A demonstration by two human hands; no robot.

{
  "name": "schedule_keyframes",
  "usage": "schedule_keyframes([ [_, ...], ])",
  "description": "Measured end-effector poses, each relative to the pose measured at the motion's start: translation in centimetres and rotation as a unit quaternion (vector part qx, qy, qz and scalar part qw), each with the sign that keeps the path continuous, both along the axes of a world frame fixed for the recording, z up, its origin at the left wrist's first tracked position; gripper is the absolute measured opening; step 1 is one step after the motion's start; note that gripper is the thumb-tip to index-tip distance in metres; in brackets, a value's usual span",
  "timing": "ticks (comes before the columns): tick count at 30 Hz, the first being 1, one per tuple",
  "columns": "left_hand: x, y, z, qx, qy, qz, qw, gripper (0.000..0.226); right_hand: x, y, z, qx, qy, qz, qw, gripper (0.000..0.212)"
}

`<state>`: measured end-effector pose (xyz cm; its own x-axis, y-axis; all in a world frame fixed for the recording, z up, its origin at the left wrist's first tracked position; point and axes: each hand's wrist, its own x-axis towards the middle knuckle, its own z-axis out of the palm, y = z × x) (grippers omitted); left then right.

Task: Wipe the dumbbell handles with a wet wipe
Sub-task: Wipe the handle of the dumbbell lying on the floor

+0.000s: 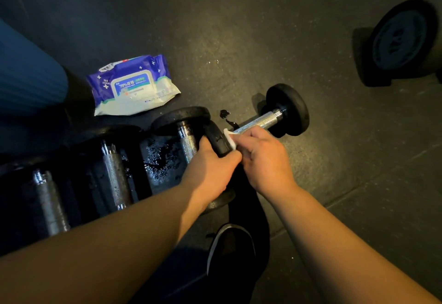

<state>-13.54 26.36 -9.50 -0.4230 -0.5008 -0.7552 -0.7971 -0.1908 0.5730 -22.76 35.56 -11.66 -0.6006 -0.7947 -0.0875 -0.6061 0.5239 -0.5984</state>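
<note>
Nearest to the person, a dark shoe with a pale sole edge [229, 248] is planted on the floor [311, 28], a dark, speckled rubber surface with a seam running across at the right. Just beyond it, both bare forearms reach forward to one dumbbell [275, 117] lying on the floor. Its long axis runs from the hands up and to the right, a knurled, shiny metal handle ending in a round black rubber head at the far end. The left hand [212, 167] has its grip curled over the rim of the near black head, holding it. The right hand [263, 157] has its grip closed round the handle with a white wet wipe [229, 140] folded under the fingers, a corner of it sticking out toward the left hand. To the left, three more dumbbells [114, 179] lie side by side in a close row, handles pointing away from the person, with wet drops glinting on the floor between them. Farther back sits a soft purple-and-white wipes pack [134, 86], lying flat. The floor to the right of the held dumbbell is open; well apart, near the far right edge, a large black dumbbell head [401, 40] shows its round face.
</note>
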Motion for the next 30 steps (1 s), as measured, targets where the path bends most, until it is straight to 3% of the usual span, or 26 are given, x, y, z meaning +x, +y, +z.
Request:
schedule_keyframes([
  [8,-0.3,1.0,-0.3,-0.118,-0.055,-0.065,0.989,0.086,-1.5,-0.7,0.7,0.029,-0.017,0.038,0.999,0.027],
  [18,-0.5,1.0,0.3,-0.13,-0.05,-0.036,0.99,0.051,-1.2,-1.0,1.2,0.047,-0.014,0.036,0.998,0.025],
  [21,-0.2,-0.1,0.2,-0.085,-0.043,-0.062,0.994,0.051,-1.3,-0.9,1.1,0.061,-0.014,0.049,0.997,0.022],
  [25,-0.4,-2.0,0.4,0.024,-0.003,-0.075,0.997,0.024,0.0,0.6,0.5,0.029,0.007,0.053,0.998,0.025],
  [30,-1.2,-3.6,1.2,0.056,-0.033,-0.087,0.994,0.016,1.9,2.5,-0.5,0.007,0.033,-0.008,0.999,0.017],
])
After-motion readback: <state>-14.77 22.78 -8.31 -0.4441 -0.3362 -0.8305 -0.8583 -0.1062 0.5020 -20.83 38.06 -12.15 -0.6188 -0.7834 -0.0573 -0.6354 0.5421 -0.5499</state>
